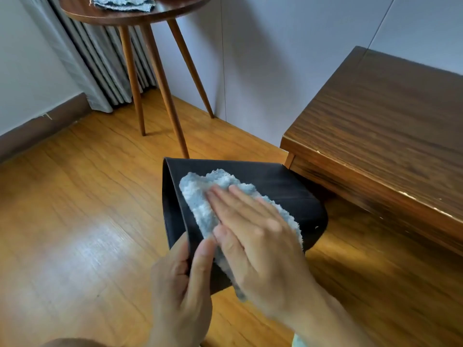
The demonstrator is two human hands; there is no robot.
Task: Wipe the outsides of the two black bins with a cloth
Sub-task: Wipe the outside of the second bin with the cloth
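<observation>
Your right hand lies flat, fingers straight and together, pressing the blue cloth onto the upturned outer side of the black bin. Your left hand has its grip pinched on the bin's near edge, thumb on top, fingers curled underneath. The bin is held tilted on its side above the wooden floor, just beside the wooden cabinet. A second cloth lies on the round worktop behind.

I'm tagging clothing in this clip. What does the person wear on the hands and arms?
Both the left hand and the right hand are bare: no gloves, rings or watch show. A sliver of pale fabric, perhaps a sleeve, shows near the right forearm.
</observation>
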